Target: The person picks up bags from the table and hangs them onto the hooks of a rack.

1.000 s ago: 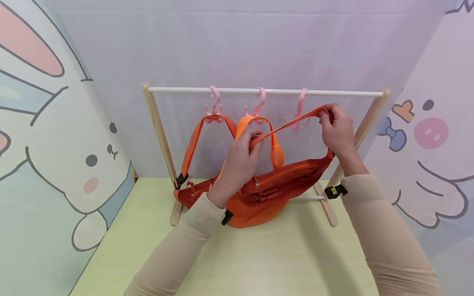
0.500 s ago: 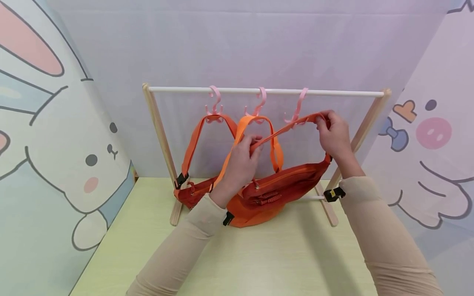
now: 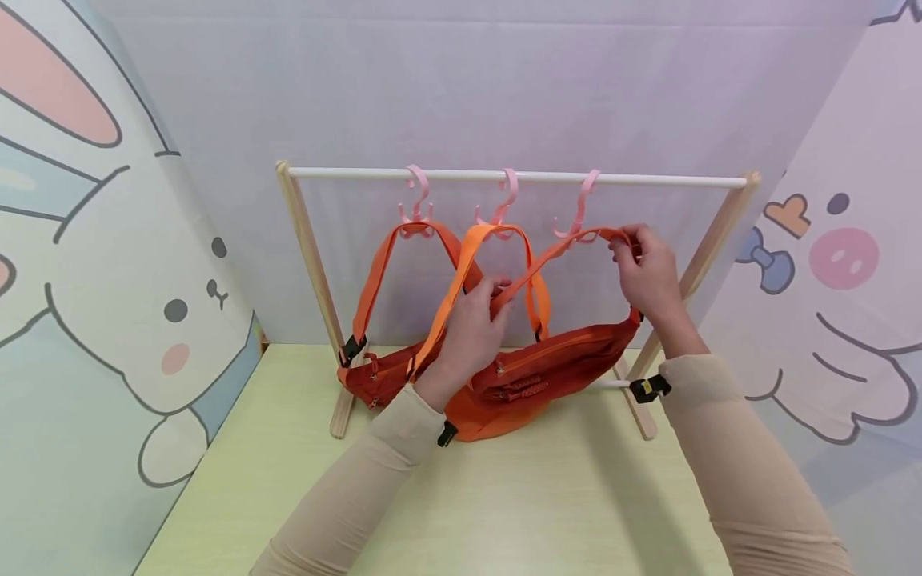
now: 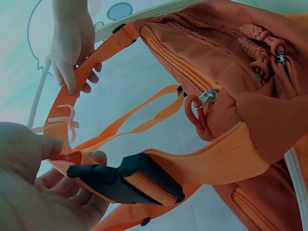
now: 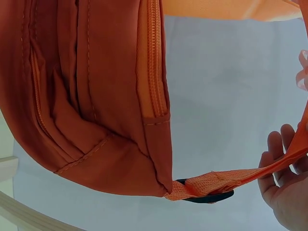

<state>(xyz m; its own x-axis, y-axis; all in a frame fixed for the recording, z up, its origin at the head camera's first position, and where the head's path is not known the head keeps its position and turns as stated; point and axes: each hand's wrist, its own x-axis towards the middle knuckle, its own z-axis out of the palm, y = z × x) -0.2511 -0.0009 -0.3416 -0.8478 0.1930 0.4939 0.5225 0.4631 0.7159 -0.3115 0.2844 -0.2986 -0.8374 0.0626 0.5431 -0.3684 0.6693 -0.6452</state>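
Observation:
A rust-red waist bag point(image 3: 569, 360) hangs tilted at the right of the rack, its orange strap point(image 3: 536, 264) running up past the right pink hook point(image 3: 582, 206). My left hand point(image 3: 468, 332) pinches this strap between thumb and fingers beside a black buckle point(image 4: 130, 175). Farther right, my right hand point(image 3: 651, 276) grips the same strap, thumb against the webbing. Between both hands the strap lies at the hook's lower prongs; whether it rests on them I cannot tell. In the right wrist view the strap's lower end point(image 5: 216, 183) meets the bag's corner.
A second rust-red bag point(image 3: 382, 380) hangs by its strap from the left pink hook point(image 3: 416, 200). An orange bag point(image 3: 497, 420) hangs from the middle hook point(image 3: 504, 200), partly behind my left hand. The wooden rack with its white bar point(image 3: 648, 181) stands on a pale table point(image 3: 533, 512).
My right hand has come down slightly, lowering the strap from above the right hook's prongs to their level. The strap now bends there. The left hand has shifted slightly down and right.

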